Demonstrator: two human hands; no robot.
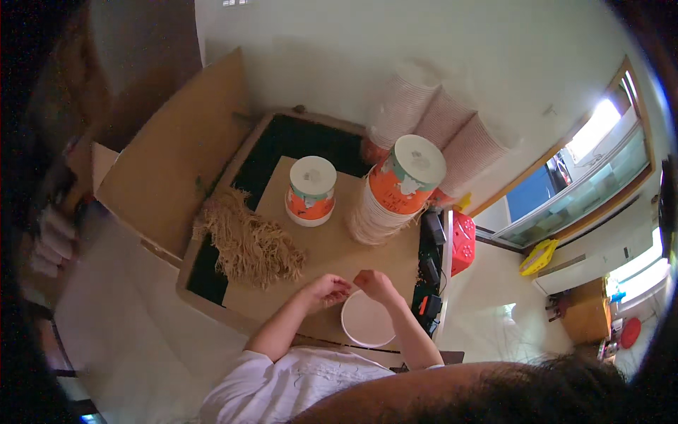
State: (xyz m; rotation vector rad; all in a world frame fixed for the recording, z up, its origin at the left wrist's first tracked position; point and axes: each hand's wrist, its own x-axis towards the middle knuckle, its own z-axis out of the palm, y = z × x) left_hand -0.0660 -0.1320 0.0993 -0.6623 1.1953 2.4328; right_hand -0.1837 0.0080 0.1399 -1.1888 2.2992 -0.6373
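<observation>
Above the far rim of a white paper tub (368, 321), my two hands are close together. My left hand (328, 291) has its fingers curled and drawn together, pointing toward the right one. Closed like a fist, my right hand (376, 284) is over the tub's rim. Whatever either hand pinches is too small to make out. A heap of tan paper cord (254, 240) lies left of my left hand. Beyond the hands stand a short orange and green tub (311, 189) and a taller stack of such tubs (401, 184), with cords hanging around the stack.
Tall columns of nested tubs (448, 124) lean by the wall at the back. A cardboard flap (180, 152) rises on the left. Dark devices (429, 311) and a red plastic stool (462, 242) line the right side. Brown board (339, 258) covers the tabletop.
</observation>
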